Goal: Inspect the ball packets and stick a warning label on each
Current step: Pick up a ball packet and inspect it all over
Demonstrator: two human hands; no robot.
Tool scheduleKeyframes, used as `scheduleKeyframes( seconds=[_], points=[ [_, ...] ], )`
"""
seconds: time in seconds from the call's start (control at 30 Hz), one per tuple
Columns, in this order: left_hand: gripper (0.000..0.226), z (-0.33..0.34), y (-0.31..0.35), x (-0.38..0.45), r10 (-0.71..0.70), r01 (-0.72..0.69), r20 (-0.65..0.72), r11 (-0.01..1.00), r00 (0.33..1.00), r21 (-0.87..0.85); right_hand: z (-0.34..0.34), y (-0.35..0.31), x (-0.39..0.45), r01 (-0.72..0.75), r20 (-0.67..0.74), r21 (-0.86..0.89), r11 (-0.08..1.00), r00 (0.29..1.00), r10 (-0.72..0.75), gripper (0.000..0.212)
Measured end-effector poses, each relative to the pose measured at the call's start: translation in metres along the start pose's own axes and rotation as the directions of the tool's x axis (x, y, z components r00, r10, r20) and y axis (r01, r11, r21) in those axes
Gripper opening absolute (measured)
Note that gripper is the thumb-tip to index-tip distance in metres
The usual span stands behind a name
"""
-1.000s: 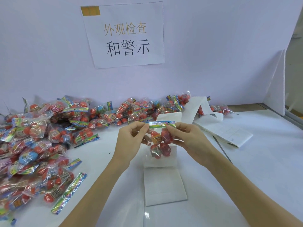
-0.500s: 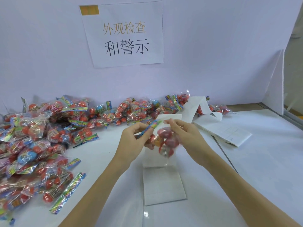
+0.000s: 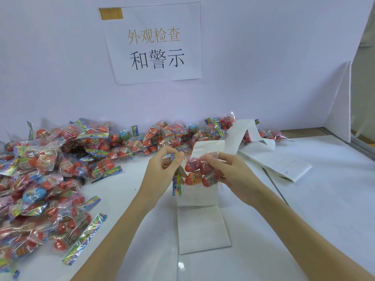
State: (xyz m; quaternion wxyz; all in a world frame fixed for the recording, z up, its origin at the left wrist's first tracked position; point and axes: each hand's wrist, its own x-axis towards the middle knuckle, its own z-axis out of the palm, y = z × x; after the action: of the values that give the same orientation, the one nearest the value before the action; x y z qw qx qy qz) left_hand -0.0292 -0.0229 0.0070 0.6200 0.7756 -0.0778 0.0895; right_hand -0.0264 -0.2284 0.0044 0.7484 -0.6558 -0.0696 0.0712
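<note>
A clear ball packet (image 3: 199,172) with several red balls hangs above the table centre, turned so its colourful header strip (image 3: 177,182) runs vertically at the left. My left hand (image 3: 162,171) pinches the top of that strip between thumb and fingers. My right hand (image 3: 229,171) grips the plastic bag around the balls from the right. Beneath the packet a white strip of label backing paper (image 3: 203,228) lies on the table and runs back towards the wall.
A large heap of ball packets (image 3: 50,175) covers the left of the white table and stretches along the back wall. A folded stack of label sheets (image 3: 284,167) lies at the right. A paper sign (image 3: 154,43) hangs on the wall. A white partition (image 3: 338,110) stands far right.
The packet has been rotated: its header strip went from horizontal at the top to vertical at the left. My left hand stays on the strip; my right hand has shifted onto the bag of balls.
</note>
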Motion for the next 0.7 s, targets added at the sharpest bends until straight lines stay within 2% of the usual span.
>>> scheduleKeyframes(
  seconds=[0.17,0.37,0.47,0.53,0.7],
  points=[
    [0.018,0.0019,0.0027,-0.0012,0.072,-0.071,-0.063,0.997,0.995,0.028,-0.0019,-0.0018,-0.0011,0.013,-0.036,0.132,0.991,0.999,-0.008,0.025],
    [0.016,0.0037,-0.0021,0.0002,0.074,-0.069,-0.152,0.997,0.986,0.039,0.0007,-0.0035,-0.0012,-0.022,0.004,0.068,0.997,1.000,0.022,0.029],
    [0.016,0.0014,-0.0033,0.0015,0.042,-0.041,-0.182,0.999,0.982,0.011,0.0022,-0.0029,-0.0013,-0.024,-0.007,-0.015,1.000,1.000,0.024,0.029],
    [0.017,0.0007,-0.0034,0.0024,0.001,-0.007,-0.176,0.999,0.984,-0.036,0.0029,-0.0030,-0.0011,-0.004,-0.045,-0.001,1.000,0.999,0.004,0.029],
    [0.016,0.0037,-0.0004,0.0013,-0.137,0.119,-0.064,0.966,0.988,-0.229,0.0022,-0.0031,-0.0012,0.056,-0.122,-0.011,0.998,0.991,-0.057,0.025]
  ],
)
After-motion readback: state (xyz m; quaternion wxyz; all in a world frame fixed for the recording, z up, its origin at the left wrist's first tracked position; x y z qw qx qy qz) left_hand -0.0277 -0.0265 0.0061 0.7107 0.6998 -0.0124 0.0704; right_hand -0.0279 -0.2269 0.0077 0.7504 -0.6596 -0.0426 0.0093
